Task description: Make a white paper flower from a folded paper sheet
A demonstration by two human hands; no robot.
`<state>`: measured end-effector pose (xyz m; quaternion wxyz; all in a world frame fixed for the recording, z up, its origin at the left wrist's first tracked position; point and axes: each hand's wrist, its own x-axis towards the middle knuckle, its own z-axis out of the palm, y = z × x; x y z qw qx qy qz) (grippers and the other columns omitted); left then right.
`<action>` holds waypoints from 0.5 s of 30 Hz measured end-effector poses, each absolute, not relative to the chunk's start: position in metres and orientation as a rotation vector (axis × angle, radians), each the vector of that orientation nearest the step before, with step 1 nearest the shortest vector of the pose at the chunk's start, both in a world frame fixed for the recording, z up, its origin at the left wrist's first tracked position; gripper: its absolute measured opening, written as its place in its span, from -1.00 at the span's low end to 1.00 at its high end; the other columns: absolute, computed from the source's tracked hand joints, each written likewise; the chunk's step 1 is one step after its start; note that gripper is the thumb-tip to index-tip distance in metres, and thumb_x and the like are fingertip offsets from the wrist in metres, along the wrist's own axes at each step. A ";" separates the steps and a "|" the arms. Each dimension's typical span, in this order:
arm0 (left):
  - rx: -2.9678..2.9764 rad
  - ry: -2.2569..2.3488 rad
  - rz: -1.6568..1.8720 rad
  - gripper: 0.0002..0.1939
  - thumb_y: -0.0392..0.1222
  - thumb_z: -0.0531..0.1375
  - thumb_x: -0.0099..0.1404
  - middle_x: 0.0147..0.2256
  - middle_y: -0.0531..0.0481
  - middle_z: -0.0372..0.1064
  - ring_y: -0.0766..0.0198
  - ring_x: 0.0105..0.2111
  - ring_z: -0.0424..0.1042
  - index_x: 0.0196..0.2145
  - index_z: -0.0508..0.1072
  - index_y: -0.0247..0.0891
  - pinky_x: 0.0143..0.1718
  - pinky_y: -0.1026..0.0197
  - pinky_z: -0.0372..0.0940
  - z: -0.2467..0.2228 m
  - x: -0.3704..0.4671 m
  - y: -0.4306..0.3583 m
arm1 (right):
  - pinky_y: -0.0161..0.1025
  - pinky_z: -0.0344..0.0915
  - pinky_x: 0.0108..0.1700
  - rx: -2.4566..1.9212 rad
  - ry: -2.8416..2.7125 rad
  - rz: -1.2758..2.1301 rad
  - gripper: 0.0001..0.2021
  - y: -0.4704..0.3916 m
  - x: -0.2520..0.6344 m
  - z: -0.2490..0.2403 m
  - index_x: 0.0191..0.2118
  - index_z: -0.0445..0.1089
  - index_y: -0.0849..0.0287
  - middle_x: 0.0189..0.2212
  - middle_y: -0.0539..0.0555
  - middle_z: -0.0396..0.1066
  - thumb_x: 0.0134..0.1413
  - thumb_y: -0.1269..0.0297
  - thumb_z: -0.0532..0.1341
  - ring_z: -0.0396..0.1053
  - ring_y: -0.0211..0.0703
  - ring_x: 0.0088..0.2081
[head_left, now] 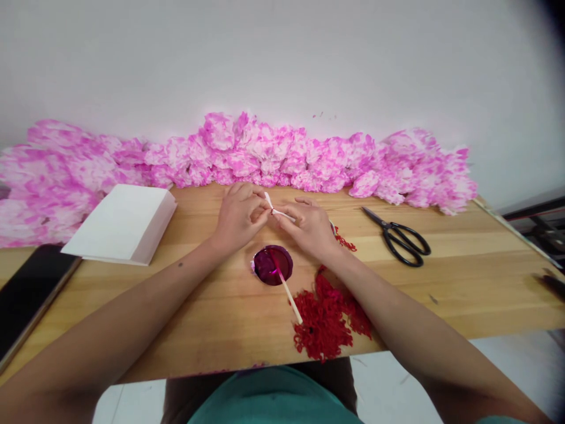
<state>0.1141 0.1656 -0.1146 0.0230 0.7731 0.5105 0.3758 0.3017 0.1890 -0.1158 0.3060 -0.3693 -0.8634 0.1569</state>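
Observation:
A narrow white paper strip [268, 199], pinched in at its middle by a thin red tie, is held between both hands above the wooden table [203, 318]. My left hand [241, 217] grips its left side with thumb and fingertips. On the other side my right hand [311, 227] has its fingers closed on the strip. Just below the hands sits a small round dish of dark magenta liquid [265, 266], with a pale stick [290, 297] leaning out of it. A heap of red yarn [320, 324] lies beside the stick, partly under my right forearm.
Black-handled scissors [399, 238] lie to the right. A stack of white paper [123, 221] and a dark phone [37, 291] are on the left. Pink and white paper flowers [265, 150] line the wall along the back. Dark objects show at the right edge.

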 end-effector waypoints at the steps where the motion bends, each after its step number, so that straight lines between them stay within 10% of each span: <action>1: 2.394 1.571 1.157 -0.92 -0.23 0.21 0.29 -0.18 -0.03 0.44 0.14 -0.11 0.34 -0.37 0.50 -0.20 -0.04 0.01 0.15 -0.115 0.114 0.166 | -0.03 0.19 0.12 -0.979 -2.277 0.422 -0.80 0.190 0.302 -0.116 -0.22 0.55 0.01 -0.37 -0.04 0.57 0.26 0.21 0.15 0.47 -0.18 -0.31; 15: 2.256 1.603 1.142 -0.93 -0.28 0.22 0.26 -0.20 -0.01 0.45 0.15 -0.14 0.35 -0.40 0.49 -0.22 -0.06 0.03 0.13 -0.115 0.118 0.164 | -0.13 0.23 0.03 -0.992 -2.305 0.491 -0.80 0.188 0.300 -0.115 -0.20 0.54 0.05 -0.28 -0.02 0.57 0.26 0.23 0.14 0.44 -0.17 -0.26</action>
